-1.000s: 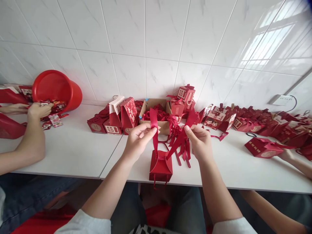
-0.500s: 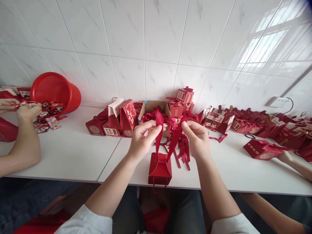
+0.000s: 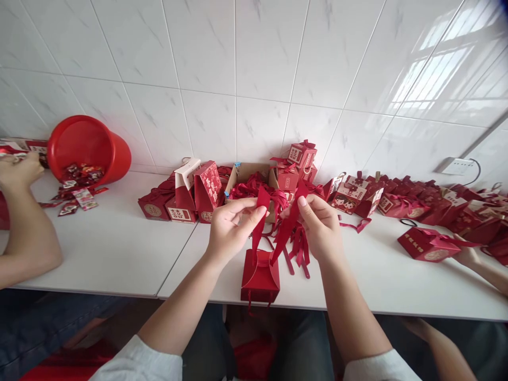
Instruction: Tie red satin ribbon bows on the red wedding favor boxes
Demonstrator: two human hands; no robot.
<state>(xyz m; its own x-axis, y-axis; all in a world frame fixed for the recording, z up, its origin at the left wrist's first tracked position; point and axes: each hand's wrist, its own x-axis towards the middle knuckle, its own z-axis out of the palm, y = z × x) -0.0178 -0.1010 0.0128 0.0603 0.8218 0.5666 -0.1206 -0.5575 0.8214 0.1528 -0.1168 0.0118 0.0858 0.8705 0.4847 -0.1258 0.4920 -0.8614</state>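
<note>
A small red gift box point(image 3: 260, 276) stands at the near edge of the white table point(image 3: 119, 248). Two ends of a red ribbon point(image 3: 260, 222) rise from its top. My left hand point(image 3: 230, 225) pinches the left ribbon end between thumb and fingers. My right hand point(image 3: 319, 225) pinches the right ribbon end point(image 3: 288, 225), held up over the box. Both hands hover just above and behind the box, a short gap between them.
A cardboard box of red ribbons point(image 3: 252, 182) sits behind my hands, with loose ribbons point(image 3: 299, 248) beside it. Finished red boxes point(image 3: 190, 193) stand left, many more point(image 3: 428, 206) at right. A tipped red bucket point(image 3: 89, 145) spills candies point(image 3: 77, 193). Other people's hands work at far left point(image 3: 19, 169) and right point(image 3: 468, 254).
My hands have lowered and drawn closer together, so the ribbon ends are shorter above the box. The person at left pulled a hand back from the candies.
</note>
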